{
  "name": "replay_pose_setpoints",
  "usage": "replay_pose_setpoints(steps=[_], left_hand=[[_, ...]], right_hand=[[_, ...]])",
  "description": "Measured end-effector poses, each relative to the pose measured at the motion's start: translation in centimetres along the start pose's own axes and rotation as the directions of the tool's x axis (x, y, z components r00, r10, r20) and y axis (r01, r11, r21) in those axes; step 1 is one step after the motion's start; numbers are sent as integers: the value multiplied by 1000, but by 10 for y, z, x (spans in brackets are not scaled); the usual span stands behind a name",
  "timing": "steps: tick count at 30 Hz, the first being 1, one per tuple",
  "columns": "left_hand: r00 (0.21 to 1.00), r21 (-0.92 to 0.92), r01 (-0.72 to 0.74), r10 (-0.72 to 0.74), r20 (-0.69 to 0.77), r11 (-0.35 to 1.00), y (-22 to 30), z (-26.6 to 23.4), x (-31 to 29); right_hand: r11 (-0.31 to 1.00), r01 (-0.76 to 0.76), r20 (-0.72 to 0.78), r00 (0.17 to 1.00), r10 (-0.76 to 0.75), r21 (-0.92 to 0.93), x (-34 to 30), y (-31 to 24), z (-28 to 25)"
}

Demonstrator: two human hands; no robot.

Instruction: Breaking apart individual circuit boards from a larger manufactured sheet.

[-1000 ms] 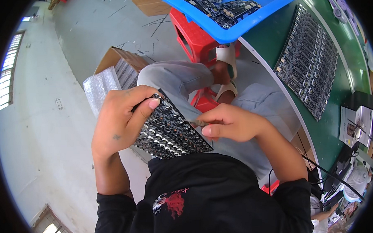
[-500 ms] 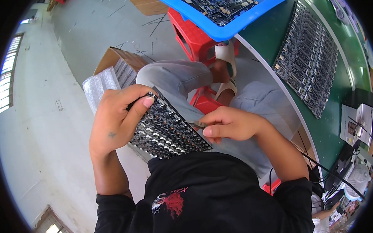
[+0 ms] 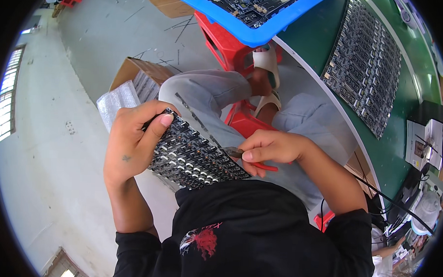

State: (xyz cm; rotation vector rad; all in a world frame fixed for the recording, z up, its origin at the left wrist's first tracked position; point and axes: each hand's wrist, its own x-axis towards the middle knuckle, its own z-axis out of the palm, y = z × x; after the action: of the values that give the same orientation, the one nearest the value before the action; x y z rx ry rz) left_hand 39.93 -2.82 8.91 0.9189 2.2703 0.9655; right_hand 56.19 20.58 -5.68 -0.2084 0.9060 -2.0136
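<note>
My left hand (image 3: 134,140) is closed on the upper left corner of a black circuit board panel (image 3: 194,159), thumb on its face. The panel is tilted over my lap, its lower edge near my shirt. Pliers with red handles (image 3: 266,166) are in my right hand (image 3: 272,149), fingers wrapped round them. Their metal jaws are at a thin dark edge strip (image 3: 198,120), which stands away from the panel's far edge with a gap along most of its length. Whether strip and panel still join near the jaws, I cannot tell.
A blue tray (image 3: 254,38) of circuit boards stands ahead, a red stool (image 3: 217,40) below it. On the green table (image 3: 310,41) at right lies another large board panel (image 3: 365,70). A cardboard box (image 3: 128,72) with bubble-wrapped pieces (image 3: 116,99) sits on the floor at left.
The edge strip has come apart from the panel's far edge, leaving a gap. My left hand and the panel have shifted slightly left; the pliers' red handles now show.
</note>
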Motion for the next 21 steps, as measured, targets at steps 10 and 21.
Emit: replay_pose_setpoints(steps=[10, 21], left_hand=[[999, -27, 39, -39, -18, 999, -10, -3, -2], [994, -85, 106, -107, -11, 991, -21, -6, 0]], right_hand=[[912, 53, -152, 980, -125, -407, -3, 5, 7], [922, 44, -140, 985, -105, -384, -6, 12, 5]])
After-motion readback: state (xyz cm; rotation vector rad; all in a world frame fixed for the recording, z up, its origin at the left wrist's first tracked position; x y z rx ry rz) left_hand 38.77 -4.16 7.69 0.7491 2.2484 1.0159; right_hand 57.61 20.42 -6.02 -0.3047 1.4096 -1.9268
